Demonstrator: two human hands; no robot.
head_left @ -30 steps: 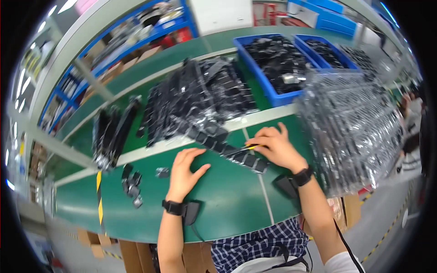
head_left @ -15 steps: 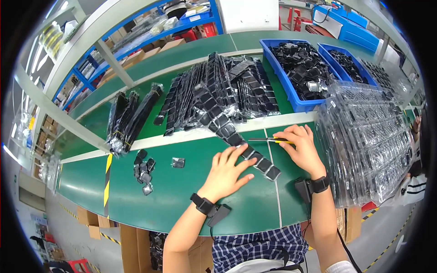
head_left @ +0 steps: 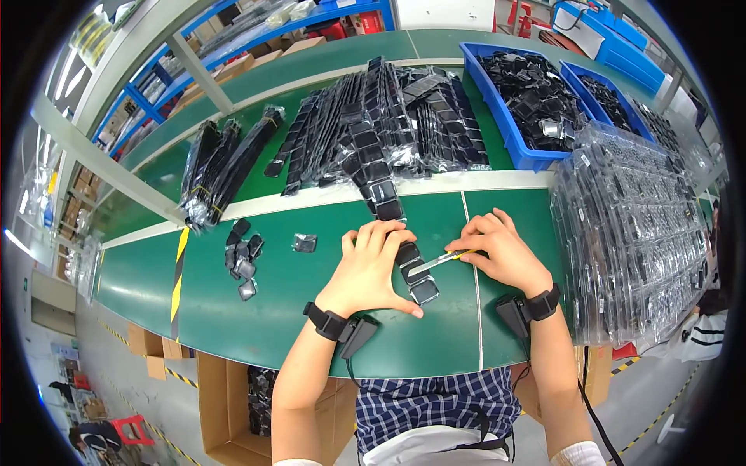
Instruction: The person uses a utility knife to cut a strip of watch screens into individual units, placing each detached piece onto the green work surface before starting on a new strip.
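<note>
A strip of clear pouches with black square pieces in them runs toward me from the heap of like strips. My left hand lies across this strip, thumb and fingers spread apart, covering part of it. In my right hand is a utility knife, pinched by its yellow handle. Its long blade points left and lies over the strip near the lower end, close to the last pouch. Left of my hands are a single loose pouch and a small pile of loose pouches.
Bundled black strips lie at the back left. Two blue bins, a near one and a farther one, hold many black pieces. Stacked clear plastic trays stand on the right. A cardboard box is below the table edge.
The strip has turned more upright and its lower end has shifted left. My left hand has spread wider around it. The knife has come down and left, its blade now over the strip.
</note>
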